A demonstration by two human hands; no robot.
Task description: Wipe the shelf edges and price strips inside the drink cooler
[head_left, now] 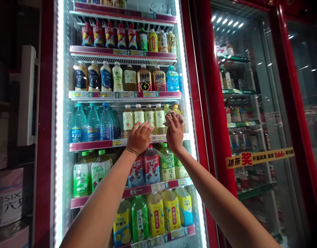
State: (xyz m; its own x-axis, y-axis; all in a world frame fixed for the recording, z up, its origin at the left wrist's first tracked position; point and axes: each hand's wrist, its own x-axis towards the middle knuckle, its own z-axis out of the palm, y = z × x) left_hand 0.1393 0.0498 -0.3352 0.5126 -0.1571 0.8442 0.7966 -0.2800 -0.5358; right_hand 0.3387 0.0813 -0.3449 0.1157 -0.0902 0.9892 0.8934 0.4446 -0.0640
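Observation:
A lit drinks fridge with a red frame stands straight ahead, its shelves full of bottles. My right hand is raised at the right side of the fridge front, its fingers over a crumpled pale cloth. The cloth covers part of a yellow-capped bottle behind it. To the left, my left hand is raised with fingers stretched and holds nothing. It is in front of a row of pale-labelled tea bottles; I cannot tell whether it touches the glass. A thin band circles my left wrist.
Blue water bottles fill the left of the middle shelf. A second red-framed fridge stands at the right, with a yellow printed strip across its glass. A white vertical handle and a pink-white box are at the left.

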